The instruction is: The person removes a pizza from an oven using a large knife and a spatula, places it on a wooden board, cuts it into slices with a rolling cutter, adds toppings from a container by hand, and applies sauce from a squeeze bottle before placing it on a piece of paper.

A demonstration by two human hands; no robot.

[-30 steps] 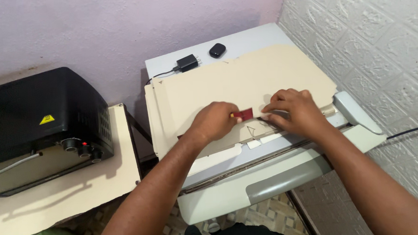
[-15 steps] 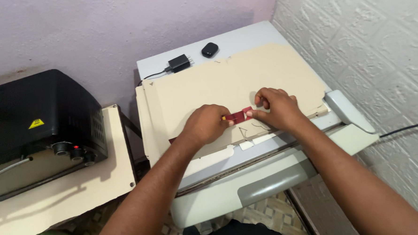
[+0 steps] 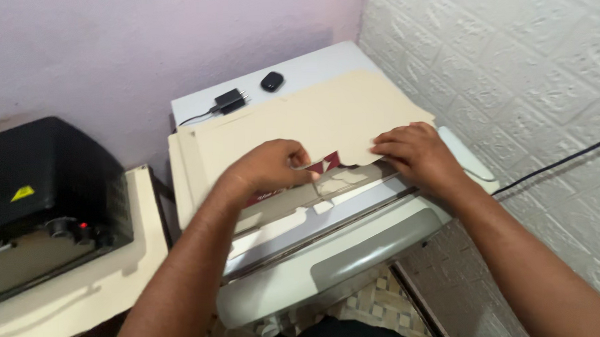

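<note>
Two hands: both are down on a big cream card sheet (image 3: 325,120) that lies on top of a grey-white machine (image 3: 358,253).
Left hand (image 3: 270,168): the fingers are curled in. The tips pinch a small red card (image 3: 327,164).
Right hand (image 3: 414,153): the fingers are flat and almost straight. It presses on the cream sheet near its cut edge and grips nothing.
Red card: it sits between the two hands, at the front edge of the cream sheet, partly under it.
Other things: a black plug (image 3: 228,99) and a small black oval thing (image 3: 272,81) lie at the back. A black machine (image 3: 42,200) stands to the left.
What could go wrong: I think the red card could slide crooked if the pinch slips. The cream sheet could shift if the flat hand lifts.
</note>
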